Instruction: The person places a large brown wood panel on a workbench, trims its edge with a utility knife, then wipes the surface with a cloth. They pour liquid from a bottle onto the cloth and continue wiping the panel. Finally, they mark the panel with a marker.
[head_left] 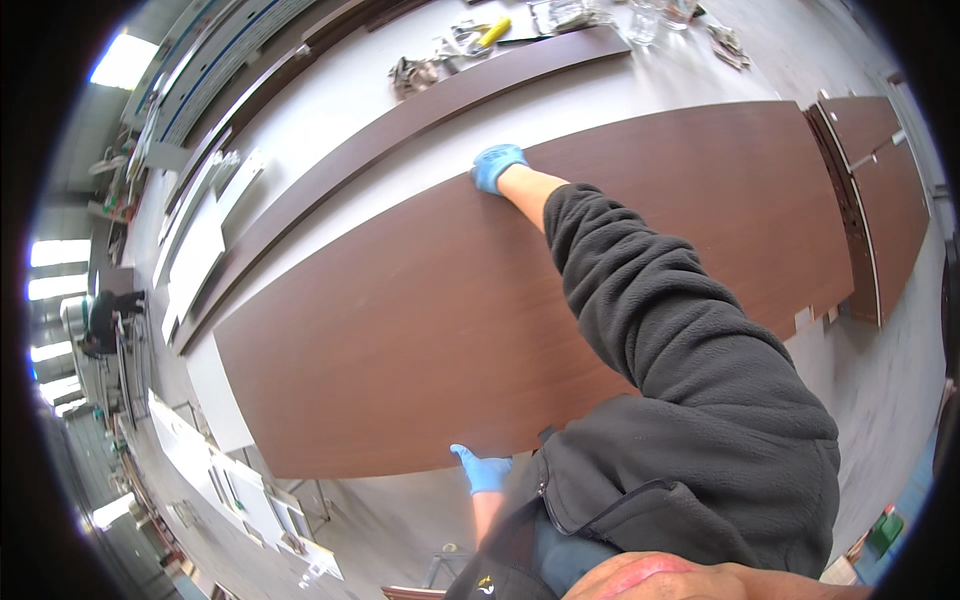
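A large dark-brown wood-grain panel lies flat before me, spanning most of the view. My right hand, in a blue glove, reaches across it and is closed over its far edge; the fingertips are hidden. At the near edge is my left hand, gloved in blue too, its thumb up against the panel and its other fingers partly out of sight under the edge. Beyond the panel, a long narrow brown board lies on the white work surface.
Crumpled gloves, a yellow-handled tool and clear glass jars sit at the far side. More brown panels stand to the right. White strips lie at the left. A person in dark clothing is far off left.
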